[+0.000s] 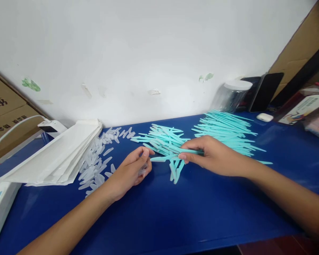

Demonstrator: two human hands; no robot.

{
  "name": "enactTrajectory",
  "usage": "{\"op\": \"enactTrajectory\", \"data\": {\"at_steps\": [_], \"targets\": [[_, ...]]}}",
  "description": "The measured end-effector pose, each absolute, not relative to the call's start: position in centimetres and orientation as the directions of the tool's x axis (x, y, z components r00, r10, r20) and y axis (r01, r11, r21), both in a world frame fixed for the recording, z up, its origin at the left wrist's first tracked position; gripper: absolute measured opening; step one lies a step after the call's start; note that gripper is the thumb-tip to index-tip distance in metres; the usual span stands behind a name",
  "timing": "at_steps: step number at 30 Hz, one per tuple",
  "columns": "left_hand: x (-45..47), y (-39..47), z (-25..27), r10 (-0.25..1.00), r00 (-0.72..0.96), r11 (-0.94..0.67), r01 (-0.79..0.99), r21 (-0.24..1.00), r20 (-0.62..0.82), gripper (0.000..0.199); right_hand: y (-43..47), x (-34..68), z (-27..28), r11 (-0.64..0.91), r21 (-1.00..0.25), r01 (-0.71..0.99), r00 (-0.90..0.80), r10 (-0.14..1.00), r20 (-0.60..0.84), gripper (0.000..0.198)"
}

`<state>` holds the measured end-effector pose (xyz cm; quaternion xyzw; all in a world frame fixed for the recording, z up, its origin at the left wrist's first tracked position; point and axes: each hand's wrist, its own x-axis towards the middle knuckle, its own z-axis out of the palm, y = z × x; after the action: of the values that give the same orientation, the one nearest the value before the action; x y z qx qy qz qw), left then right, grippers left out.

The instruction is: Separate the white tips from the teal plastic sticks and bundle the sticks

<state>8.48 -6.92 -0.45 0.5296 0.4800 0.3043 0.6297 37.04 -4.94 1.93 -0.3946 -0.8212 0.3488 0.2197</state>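
My right hand (204, 154) pinches turquoise eyebrow razors (192, 151) between thumb and fingers; how many is hard to make out. Their blade ends point left, towards my left hand (136, 164). That hand is closed, thumb against forefinger, with translucent blade caps (142, 172) showing in its curled fingers. Below and behind my right fingers lies a loose pile of turquoise razors (159, 136), some with covered ends. Further right, a second pile of razors (225, 129) is spread out, partly hidden by my right hand. Loose translucent caps (93, 170) are scattered left of my left hand.
White paper envelopes (58, 156) are stacked on the left of the blue table (159, 219), beside a power strip (0, 202). A lidded clear jar (232, 95), a dark phone (266, 92), a white earbud case (264, 117) and a bottle (303, 106) stand at back right.
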Motion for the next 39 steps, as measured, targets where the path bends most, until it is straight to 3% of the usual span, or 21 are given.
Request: {"op": "enactTrajectory", "data": {"at_steps": [8, 15, 22, 29, 39], "targets": [[8.5, -6.7, -0.3, 0.944, 0.293, 0.161, 0.003, 0.987, -0.155, 0.036, -4.8, 37.1, 2.0, 0.416, -0.747, 0.520, -0.574, 0.817, 0.056, 0.044], [8.1, -6.6, 0.1, 0.980, 0.195, 0.037, 0.021, 0.999, -0.041, 0.042, -4.7, 37.5, 1.9, 0.359, -0.784, 0.507, -0.591, 0.807, -0.013, 0.039], [8.2, -6.6, -0.1, 0.971, 0.218, 0.097, 0.022, 0.995, -0.099, 0.040, -4.6, 37.3, 2.1, 0.383, -0.770, 0.510, -0.611, 0.792, -0.010, 0.038], [8.5, -7.1, 0.5, 0.963, 0.193, 0.198, -0.041, 0.979, -0.187, 0.025, -4.8, 37.3, 2.3, 0.396, -0.754, 0.524, -0.607, 0.795, -0.004, 0.041], [8.9, -7.4, 0.3, 0.977, 0.211, -0.074, 0.159, 0.984, 0.039, 0.037, -5.6, 37.3, 2.7, 0.352, -0.811, 0.466, -0.693, 0.716, -0.087, 0.043]]}}
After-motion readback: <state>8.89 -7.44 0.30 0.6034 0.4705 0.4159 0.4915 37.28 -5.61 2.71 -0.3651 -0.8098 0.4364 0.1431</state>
